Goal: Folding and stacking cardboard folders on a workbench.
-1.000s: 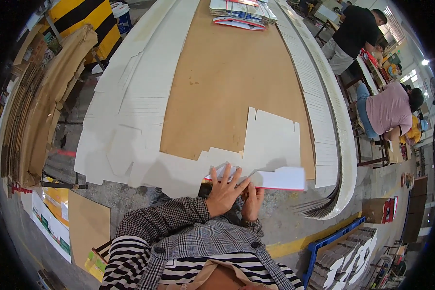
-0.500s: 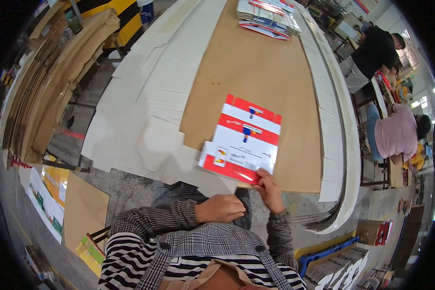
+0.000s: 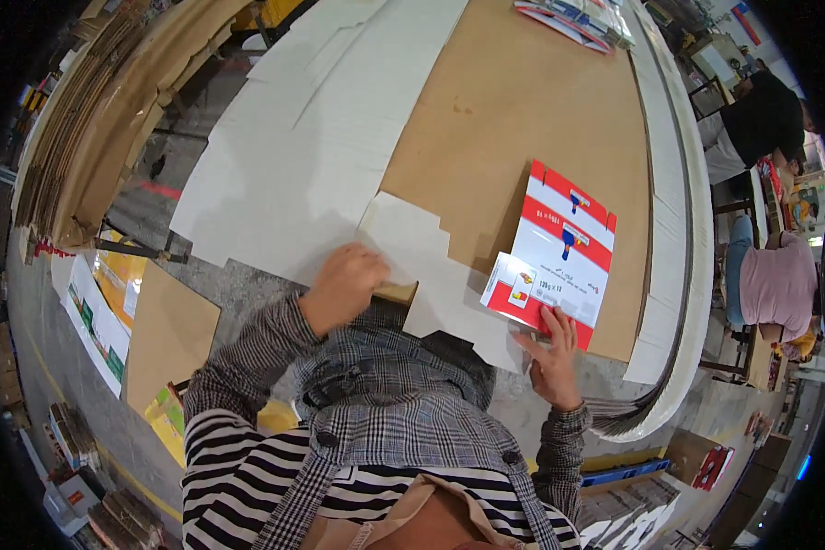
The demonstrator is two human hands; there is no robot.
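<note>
A flat printed carton blank (image 3: 564, 257), red and white with small blue motifs, lies on the right part of the work surface. My right hand (image 3: 555, 362) rests its fingertips on the blank's near edge, with the thumb spread to the left over the white card. Between my hands is a plain white card piece (image 3: 463, 293) with stepped edges. My left hand (image 3: 344, 284) is beside its left side, fingers bent and blurred; whether they grip the card cannot be seen.
Brown board (image 3: 513, 110) covers the middle of the surface, flanked by white card sheets (image 3: 312, 137). A pile of printed blanks (image 3: 582, 20) sits at the far end. Folded brown cardboard (image 3: 110, 137) stands at left. Two people (image 3: 775, 289) work at a table on the right.
My left hand has risen from my lap to the white card's left side. The printed blank appears farther right in view, and my right thumb has spread from the fingers. The view has shifted.
</note>
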